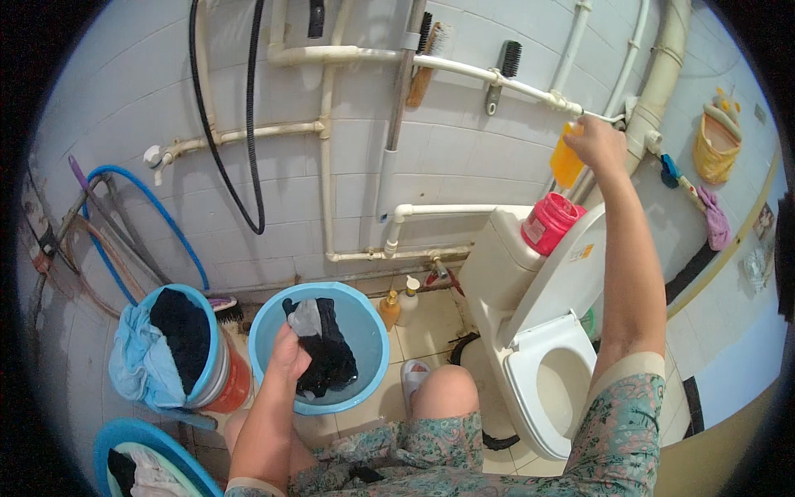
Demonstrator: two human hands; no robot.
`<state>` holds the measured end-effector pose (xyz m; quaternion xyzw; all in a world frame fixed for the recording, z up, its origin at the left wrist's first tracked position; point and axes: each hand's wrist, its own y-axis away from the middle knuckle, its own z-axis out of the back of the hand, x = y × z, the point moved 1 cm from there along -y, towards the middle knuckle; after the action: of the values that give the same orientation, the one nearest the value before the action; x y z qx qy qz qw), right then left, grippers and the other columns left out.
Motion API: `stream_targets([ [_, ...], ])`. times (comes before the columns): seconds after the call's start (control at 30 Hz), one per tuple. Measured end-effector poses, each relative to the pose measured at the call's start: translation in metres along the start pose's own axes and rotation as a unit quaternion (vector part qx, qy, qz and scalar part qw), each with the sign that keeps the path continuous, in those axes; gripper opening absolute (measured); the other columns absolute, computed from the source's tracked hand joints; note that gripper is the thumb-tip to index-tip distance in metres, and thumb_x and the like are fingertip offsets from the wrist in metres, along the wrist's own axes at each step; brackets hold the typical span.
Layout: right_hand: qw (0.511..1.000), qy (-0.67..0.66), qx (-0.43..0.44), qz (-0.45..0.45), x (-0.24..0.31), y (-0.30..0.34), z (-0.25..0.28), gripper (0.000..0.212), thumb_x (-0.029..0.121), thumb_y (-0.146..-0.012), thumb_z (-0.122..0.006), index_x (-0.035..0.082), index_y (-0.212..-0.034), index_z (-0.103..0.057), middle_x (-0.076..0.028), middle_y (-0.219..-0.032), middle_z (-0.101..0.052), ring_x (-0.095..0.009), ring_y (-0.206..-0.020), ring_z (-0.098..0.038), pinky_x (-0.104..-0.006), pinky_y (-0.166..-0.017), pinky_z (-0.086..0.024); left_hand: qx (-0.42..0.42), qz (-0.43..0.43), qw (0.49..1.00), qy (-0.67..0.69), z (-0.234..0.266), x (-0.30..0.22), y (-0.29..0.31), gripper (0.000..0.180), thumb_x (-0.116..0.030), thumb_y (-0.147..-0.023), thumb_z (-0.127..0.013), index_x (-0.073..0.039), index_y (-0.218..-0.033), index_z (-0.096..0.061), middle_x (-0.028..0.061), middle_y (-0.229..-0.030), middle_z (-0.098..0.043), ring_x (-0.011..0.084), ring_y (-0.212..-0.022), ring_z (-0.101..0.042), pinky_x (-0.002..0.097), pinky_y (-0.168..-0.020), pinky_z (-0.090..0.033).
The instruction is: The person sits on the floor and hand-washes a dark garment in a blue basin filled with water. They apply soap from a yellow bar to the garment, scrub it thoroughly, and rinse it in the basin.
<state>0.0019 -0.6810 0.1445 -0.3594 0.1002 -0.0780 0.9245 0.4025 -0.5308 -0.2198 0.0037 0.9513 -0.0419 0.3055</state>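
Observation:
Over the light blue basin [258, 331], my left hand [290, 351] is closed on a black garment [335, 348] with a grey patch. The garment hangs down into the basin. My right hand [598, 142] is raised high beside the wall pipes, above the toilet tank. Its fingers are closed at the top of a flat yellow-orange block [566, 157], which looks like a bar of soap. Below it, a pink-red plastic jar [549, 225] stands open on the tank lid.
The toilet [515, 364] is at my right, lid raised. A bucket [236, 381] heaped with light blue and black cloth stands left of the basin. Another tub [103, 439] of clothes sits nearer. Two pump bottles [407, 302] stand behind the basin. Brushes [509, 62] hang on the pipes.

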Motion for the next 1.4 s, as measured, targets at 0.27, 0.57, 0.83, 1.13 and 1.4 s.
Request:
stream_targets([
  [0.27, 0.695, -0.665, 0.271, -0.007, 0.126, 0.099, -0.055, 0.042, 0.037, -0.082, -0.063, 0.005, -0.108, -0.062, -0.004, -0.091, -0.063, -0.013, -0.084, -0.059, -0.0264, -0.080, -0.044, 0.019, 0.045, 0.990, 0.131, 0.012, 0.011, 0.004, 0.035, -0.019, -0.092, -0.046, -0.004, -0.123, -0.047, 0.0088, -0.119, -0.054, 0.0233, -0.112, -0.051, 0.0373, -0.099, -0.039],
  [0.57, 0.470, -0.756, 0.421, -0.175, 0.295, 0.323, -0.144, 0.040, 0.033, -0.092, -0.047, 0.001, -0.115, -0.053, -0.008, -0.104, -0.059, -0.019, -0.093, -0.055, -0.0309, -0.085, -0.041, 0.051, 0.013, 0.974, 0.219, -0.020, 0.005, 0.014, 0.044, -0.028, -0.095, -0.029, -0.001, -0.127, -0.041, 0.0126, -0.130, -0.046, 0.0262, -0.120, -0.044, 0.0387, -0.105, -0.031],
  [0.83, 0.751, -0.625, 0.081, 0.195, 0.296, 0.349, -0.124, 0.051, 0.035, -0.090, -0.044, 0.007, -0.133, -0.039, -0.018, -0.127, -0.040, -0.035, -0.119, -0.037, -0.0464, -0.104, -0.023, 0.005, 0.029, 0.974, 0.225, -0.014, 0.005, 0.024, 0.048, -0.033, -0.095, -0.026, -0.003, -0.128, -0.042, 0.0124, -0.131, -0.046, 0.0271, -0.119, -0.045, 0.0419, -0.103, -0.032],
  [1.13, 0.712, -0.610, 0.136, 0.319, 0.294, 0.351, -0.124, 0.085, 0.045, -0.062, -0.073, 0.008, -0.131, -0.038, -0.014, -0.109, -0.046, -0.033, -0.106, -0.044, -0.0533, -0.104, -0.024, 0.042, 0.071, 0.977, 0.195, 0.024, 0.028, 0.011, 0.042, -0.033, -0.095, -0.027, -0.008, -0.124, -0.044, 0.0091, -0.123, -0.052, 0.0244, -0.112, -0.051, 0.0405, -0.098, -0.038],
  [1.4, 0.720, -0.656, 0.220, 0.053, 0.304, 0.340, -0.161, 0.068, 0.048, -0.082, -0.056, 0.002, -0.129, -0.036, -0.020, -0.107, -0.042, -0.037, -0.104, -0.039, -0.0435, -0.091, -0.033, -0.135, 0.096, 0.980, -0.113, 0.008, 0.072, 0.008, 0.048, -0.020, -0.091, -0.036, -0.008, -0.136, -0.028, 0.0068, -0.135, -0.039, 0.0208, -0.122, -0.040, 0.0334, -0.105, -0.028],
])
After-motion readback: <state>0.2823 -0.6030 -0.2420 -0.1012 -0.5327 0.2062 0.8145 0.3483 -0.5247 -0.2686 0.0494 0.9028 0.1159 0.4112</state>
